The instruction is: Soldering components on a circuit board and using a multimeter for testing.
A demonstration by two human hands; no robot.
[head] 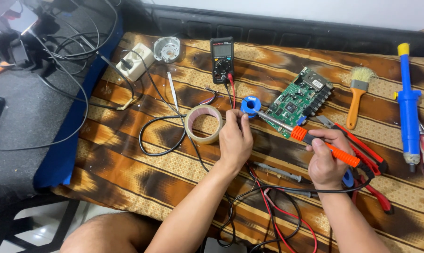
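Observation:
My right hand (325,157) grips an orange-handled soldering iron (315,143), whose metal tip points left toward a blue solder spool (249,105). With fingers pinched together, my left hand (235,138) rests at the spool, right beside the iron's tip; whether it pinches solder wire is too small to tell. A green circuit board (298,100) lies just right of the spool. A roll of clear tape (203,124) sits left of my left hand.
On the brown patterned cloth (127,159) lie a black multimeter (221,58) with red and black leads, a white power adapter (134,61), a brush (358,91), a blue desoldering pump (408,107) and red pliers (366,159). Cables trail off the left edge.

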